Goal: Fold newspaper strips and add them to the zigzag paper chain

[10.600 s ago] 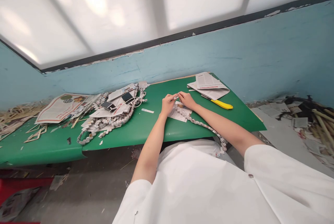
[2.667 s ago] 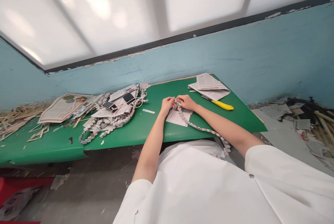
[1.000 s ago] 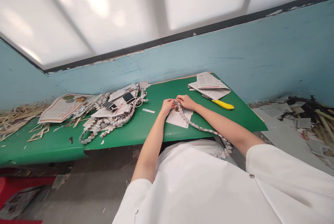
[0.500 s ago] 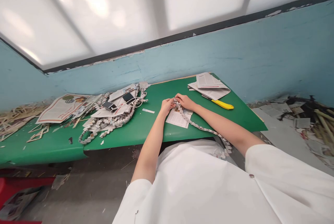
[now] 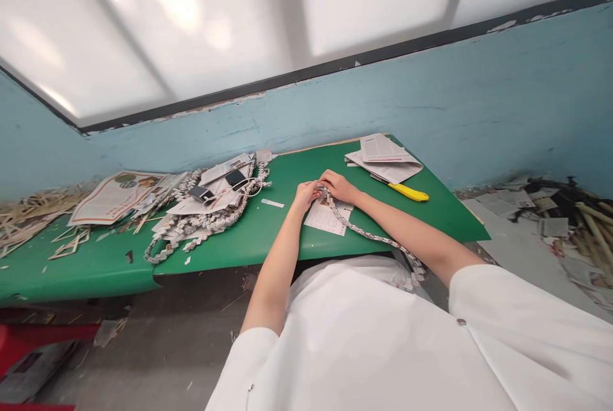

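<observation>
A zigzag chain of folded paper (image 5: 357,228) runs from between my hands across the table and drops over the front edge by my lap. My left hand (image 5: 306,194) is closed on the upper end of the chain. From the other side, my right hand (image 5: 339,186) pinches the same end, its fingertips close to the left ones. The exact fold under the fingers is hidden. Beneath the chain lies a printed sheet of newspaper (image 5: 325,218). Right of my hands is a yellow-handled cutter (image 5: 409,192), its front part under folded newspapers (image 5: 390,165).
On the green table (image 5: 287,232), to the left, a heap of folded paper chains (image 5: 205,227) holds black devices with a white cable (image 5: 256,191). Farther left are a printed poster (image 5: 117,197) and thin wooden strips (image 5: 29,216). A red stool (image 5: 43,337) stands at lower left.
My hands have barely shifted at the chain's end; the right fingers have moved slightly up and left. Both hands keep their grip, and everything else stays in place.
</observation>
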A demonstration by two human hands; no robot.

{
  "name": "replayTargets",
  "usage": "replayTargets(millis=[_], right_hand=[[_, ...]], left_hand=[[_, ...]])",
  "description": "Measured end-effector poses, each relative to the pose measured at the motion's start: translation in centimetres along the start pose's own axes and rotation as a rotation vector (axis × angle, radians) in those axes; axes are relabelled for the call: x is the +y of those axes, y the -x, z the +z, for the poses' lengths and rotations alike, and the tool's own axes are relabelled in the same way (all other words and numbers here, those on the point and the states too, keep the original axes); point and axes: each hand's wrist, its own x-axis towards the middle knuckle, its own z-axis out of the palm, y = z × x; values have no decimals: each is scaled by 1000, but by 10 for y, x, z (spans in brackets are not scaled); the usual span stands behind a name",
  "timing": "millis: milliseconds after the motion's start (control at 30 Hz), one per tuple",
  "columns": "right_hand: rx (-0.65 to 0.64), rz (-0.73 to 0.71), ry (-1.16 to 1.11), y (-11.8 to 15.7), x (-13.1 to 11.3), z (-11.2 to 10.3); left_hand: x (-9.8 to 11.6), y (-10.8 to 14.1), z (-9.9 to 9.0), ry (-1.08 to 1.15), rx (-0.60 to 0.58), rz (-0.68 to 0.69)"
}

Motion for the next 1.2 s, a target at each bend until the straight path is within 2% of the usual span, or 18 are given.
replayTargets(millis=[767,1200], right_hand=[[19,-13,16,1,8,5],[39,77,43,-1,10,8]], left_hand=[[1,4,1,-19,-25,49],[1,2,3,-59,-19,49]])
